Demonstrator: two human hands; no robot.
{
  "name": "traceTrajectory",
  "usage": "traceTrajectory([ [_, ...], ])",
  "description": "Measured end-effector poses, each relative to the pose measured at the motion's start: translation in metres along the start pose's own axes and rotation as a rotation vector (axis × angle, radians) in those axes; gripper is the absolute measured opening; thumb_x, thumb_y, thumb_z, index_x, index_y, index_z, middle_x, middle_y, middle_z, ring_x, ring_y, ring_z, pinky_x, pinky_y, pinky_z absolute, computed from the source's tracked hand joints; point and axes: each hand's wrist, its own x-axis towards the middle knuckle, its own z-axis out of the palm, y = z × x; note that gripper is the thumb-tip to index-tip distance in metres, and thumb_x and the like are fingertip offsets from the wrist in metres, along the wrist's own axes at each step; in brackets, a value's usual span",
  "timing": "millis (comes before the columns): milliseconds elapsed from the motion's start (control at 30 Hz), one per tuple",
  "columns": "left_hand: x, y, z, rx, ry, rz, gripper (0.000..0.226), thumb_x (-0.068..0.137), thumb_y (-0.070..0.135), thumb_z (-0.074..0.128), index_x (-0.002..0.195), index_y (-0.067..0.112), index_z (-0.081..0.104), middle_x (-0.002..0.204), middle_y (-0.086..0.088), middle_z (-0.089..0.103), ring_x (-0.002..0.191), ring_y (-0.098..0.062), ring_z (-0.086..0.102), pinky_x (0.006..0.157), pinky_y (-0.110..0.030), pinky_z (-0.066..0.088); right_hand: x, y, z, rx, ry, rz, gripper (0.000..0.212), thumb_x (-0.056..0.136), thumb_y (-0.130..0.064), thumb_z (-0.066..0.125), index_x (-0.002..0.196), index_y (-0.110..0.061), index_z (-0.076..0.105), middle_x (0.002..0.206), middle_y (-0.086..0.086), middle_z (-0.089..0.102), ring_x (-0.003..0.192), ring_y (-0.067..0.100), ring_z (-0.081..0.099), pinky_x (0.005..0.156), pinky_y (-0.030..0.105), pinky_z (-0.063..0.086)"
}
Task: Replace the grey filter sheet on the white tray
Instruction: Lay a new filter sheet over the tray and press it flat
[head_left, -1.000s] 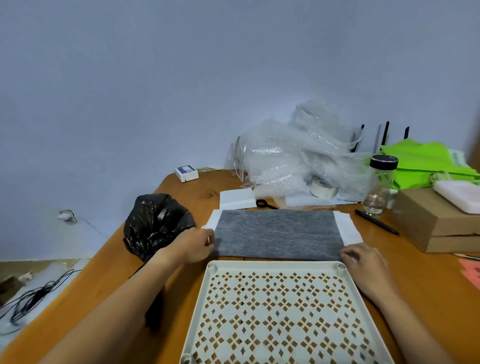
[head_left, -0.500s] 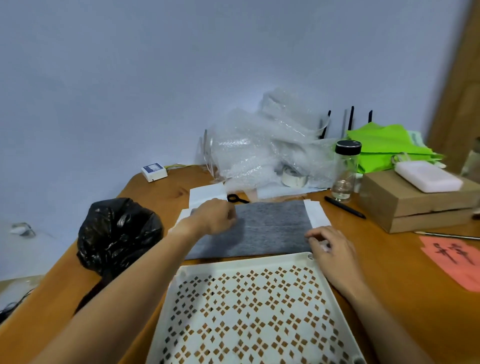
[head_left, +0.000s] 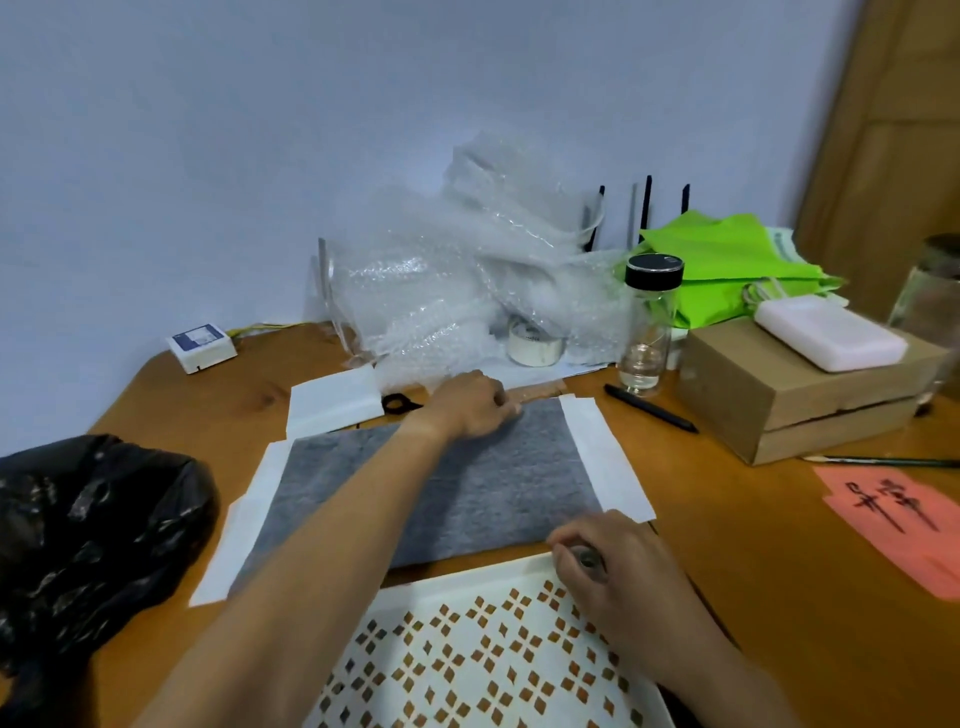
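Note:
The grey filter sheet (head_left: 467, 499) lies flat on white paper (head_left: 605, 457) in the middle of the wooden table. Just in front of it sits the white tray (head_left: 467, 584) with diamond cut-outs, bare of any sheet. My left hand (head_left: 467, 402) reaches across the sheet, its fingers curled over the far edge near the right corner. My right hand (head_left: 608, 561) rests at the sheet's near right corner, by the tray's far right corner, with fingers pinched at the sheet's edge. My left forearm hides part of the sheet.
A black plastic bag (head_left: 93, 545) bulges at the left. Behind the sheet are scissors (head_left: 397, 402), bubble wrap (head_left: 457, 291), a tape roll (head_left: 535, 345) and a glass bottle (head_left: 649, 322). A pen (head_left: 649, 415), a cardboard box (head_left: 800, 395) and a pink note (head_left: 904, 525) lie right.
My left hand has moved from the sheet's left end across to its far edge near the right corner. My right hand stayed at the near right corner. The view swung to the right.

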Motion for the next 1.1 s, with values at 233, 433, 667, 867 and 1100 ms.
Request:
traceTrajectory([
  [233,0.017,0.009,-0.005,-0.054,-0.135,-0.084,0.054,0.093,0.060,0.057,0.112,0.011,0.068,0.115,-0.007,0.067,0.097,-0.024,0.059,0.076,-0.034,0.042,0.000,0.001,0.001,-0.034,-0.039,-0.042,0.024,0.098,-0.042,0.053,0.095,-0.030,0.073,0.090,-0.021,0.067,0.091,-0.001,0.057,0.078,0.013,0.046],
  [433,0.022,0.001,-0.013,-0.104,-0.209,-0.125,0.048,0.089,0.063,0.060,0.098,0.016,0.062,0.116,-0.007,0.063,0.102,-0.025,0.059,0.081,-0.035,0.042,-0.001,0.001,0.002,0.006,-0.031,-0.017,0.026,0.098,-0.042,0.053,0.104,-0.029,0.075,0.098,-0.018,0.070,0.090,-0.001,0.060,0.081,0.020,0.052],
  [667,0.021,-0.005,-0.025,-0.227,-0.264,-0.151,0.046,0.080,0.062,0.068,0.095,0.019,0.067,0.109,-0.001,0.061,0.098,-0.022,0.059,0.081,-0.035,0.043,-0.001,0.010,0.006,0.100,-0.162,0.038,0.050,0.095,-0.059,0.047,0.145,-0.051,0.043,0.134,-0.029,0.050,0.126,-0.008,0.042,0.110,0.026,0.041],
  [867,0.020,-0.012,-0.032,-0.472,-0.209,-0.166,0.023,0.069,0.039,0.068,0.077,0.019,0.062,0.090,-0.004,0.069,0.080,-0.022,0.061,0.076,-0.035,0.044,0.000,0.009,0.005,0.149,-0.131,0.047,0.046,0.098,-0.055,0.046,0.144,-0.049,0.043,0.116,-0.041,0.047,0.124,-0.007,0.041,0.108,0.031,0.044],
  [1100,-0.010,-0.012,-0.055,-0.774,-0.093,-0.107,0.024,0.076,0.012,0.044,0.060,0.025,0.032,0.068,0.001,0.032,0.062,-0.017,0.023,0.061,-0.035,0.020,0.003,0.008,0.004,0.182,-0.123,0.055,0.048,0.095,-0.066,0.042,0.142,-0.057,0.042,0.118,-0.032,0.054,0.119,-0.009,0.047,0.106,0.030,0.046],
])
